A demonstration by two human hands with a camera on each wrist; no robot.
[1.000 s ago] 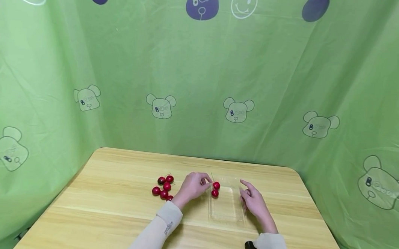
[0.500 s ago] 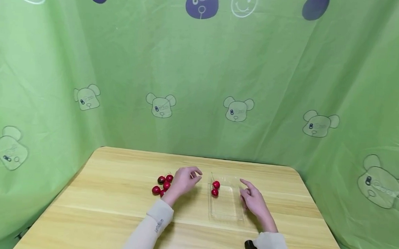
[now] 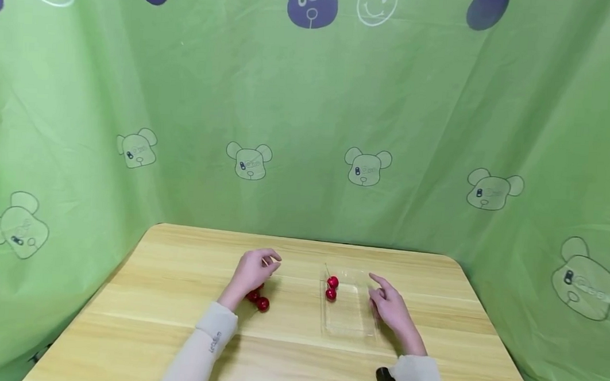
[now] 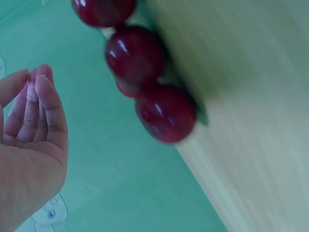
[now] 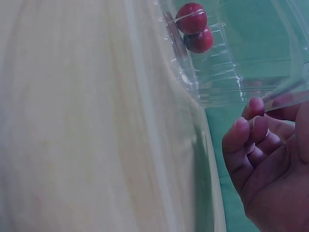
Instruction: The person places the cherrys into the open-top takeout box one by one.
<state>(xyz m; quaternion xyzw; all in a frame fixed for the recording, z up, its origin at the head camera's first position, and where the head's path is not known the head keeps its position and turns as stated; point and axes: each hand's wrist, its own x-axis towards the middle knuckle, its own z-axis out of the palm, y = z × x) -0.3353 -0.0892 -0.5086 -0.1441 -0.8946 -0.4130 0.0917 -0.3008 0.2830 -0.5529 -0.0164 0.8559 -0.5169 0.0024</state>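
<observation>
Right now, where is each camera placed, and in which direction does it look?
Head: above, facing forward and down at the table; both hands show, left hand, right hand.
Left wrist: low, beside the loose cherries; left fingers show.
Right wrist: low, at the clear tray; right fingers show.
Shared: head and right wrist both show the two cherries in the tray.

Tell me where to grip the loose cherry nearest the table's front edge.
Pinch the cherry across its round body from above, probably with thumb and forefinger. It lies on the table at the pile's near edge, open toward you; its stem is not visible. The left hand hovers just behind it.
</observation>
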